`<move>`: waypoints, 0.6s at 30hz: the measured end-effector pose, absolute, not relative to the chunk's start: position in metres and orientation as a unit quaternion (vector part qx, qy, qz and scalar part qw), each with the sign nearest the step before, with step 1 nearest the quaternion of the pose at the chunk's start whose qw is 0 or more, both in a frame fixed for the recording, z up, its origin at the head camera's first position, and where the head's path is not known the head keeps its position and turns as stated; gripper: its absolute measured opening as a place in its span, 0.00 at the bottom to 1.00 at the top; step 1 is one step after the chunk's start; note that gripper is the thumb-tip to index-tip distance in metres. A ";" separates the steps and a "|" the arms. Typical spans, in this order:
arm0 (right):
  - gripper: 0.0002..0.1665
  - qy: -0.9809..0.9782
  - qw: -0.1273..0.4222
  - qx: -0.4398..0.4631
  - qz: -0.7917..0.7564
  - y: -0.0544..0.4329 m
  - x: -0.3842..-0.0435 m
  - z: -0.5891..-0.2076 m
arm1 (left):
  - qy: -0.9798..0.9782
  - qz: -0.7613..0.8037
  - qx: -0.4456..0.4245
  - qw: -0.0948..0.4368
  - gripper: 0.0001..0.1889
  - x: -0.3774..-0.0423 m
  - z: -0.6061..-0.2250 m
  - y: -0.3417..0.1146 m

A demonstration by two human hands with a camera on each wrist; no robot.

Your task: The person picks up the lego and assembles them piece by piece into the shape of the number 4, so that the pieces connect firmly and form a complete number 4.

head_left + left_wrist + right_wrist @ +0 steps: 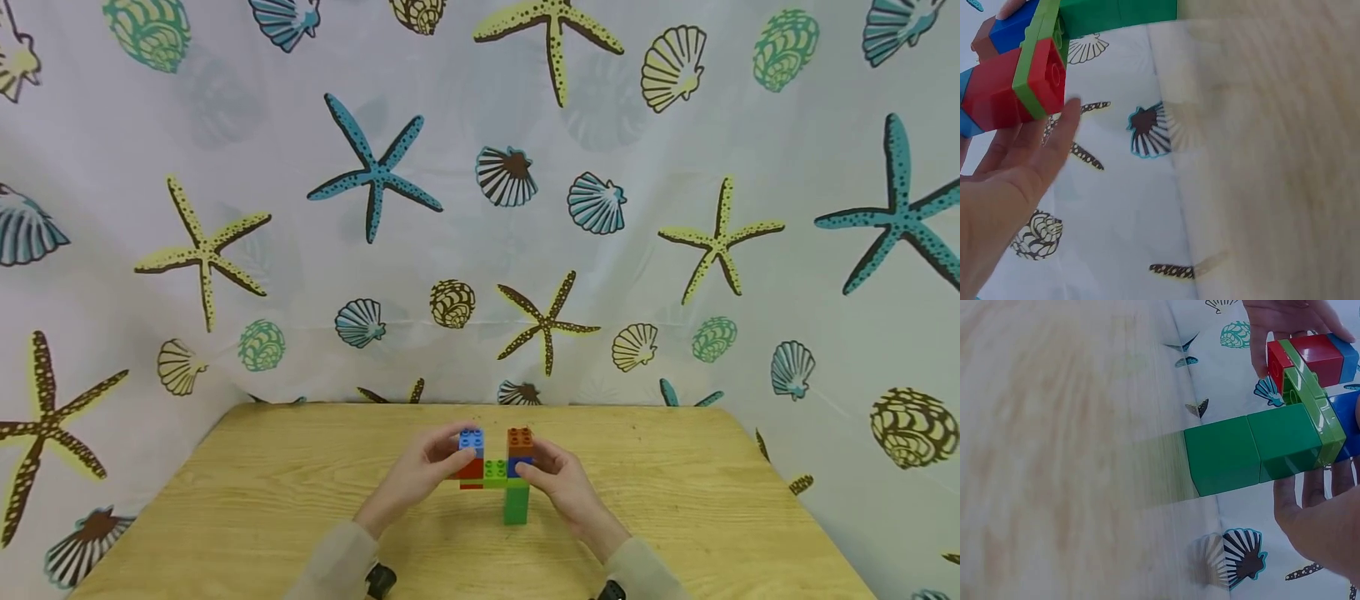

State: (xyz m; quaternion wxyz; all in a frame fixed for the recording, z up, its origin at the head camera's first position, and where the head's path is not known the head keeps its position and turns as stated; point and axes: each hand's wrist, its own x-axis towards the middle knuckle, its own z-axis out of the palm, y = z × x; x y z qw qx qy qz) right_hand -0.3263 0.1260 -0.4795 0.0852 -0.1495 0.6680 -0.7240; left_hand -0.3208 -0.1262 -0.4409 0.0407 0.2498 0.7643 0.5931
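A structure of toy building bricks stands between my hands, joined by a light-green plate. On its left side a red brick carries a light-blue brick, and a thin red piece is under the plate. My left hand holds this stack, thumb in front and fingers behind. Over the plate's right end a brown brick tops a blue brick, gripped by my right hand. Below that end are two green bricks, the lower one's foot right at the tabletop.
The wooden table stretches out on both sides of my hands. A white curtain printed with starfish and shells hangs behind its far edge and along both sides. Dark wrist straps show below the sleeves.
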 end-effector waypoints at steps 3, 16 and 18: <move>0.39 0.668 0.087 -0.149 -0.724 0.125 -0.323 -0.481 | 0.749 0.618 0.233 0.061 0.23 -0.318 -0.446 -0.126; 0.38 0.669 0.082 -0.152 -0.723 0.124 -0.323 -0.480 | 0.702 0.684 0.183 0.078 0.25 -0.319 -0.450 -0.120; 0.38 0.668 0.082 -0.150 -0.724 0.124 -0.323 -0.479 | 0.704 0.684 0.179 0.070 0.25 -0.320 -0.449 -0.118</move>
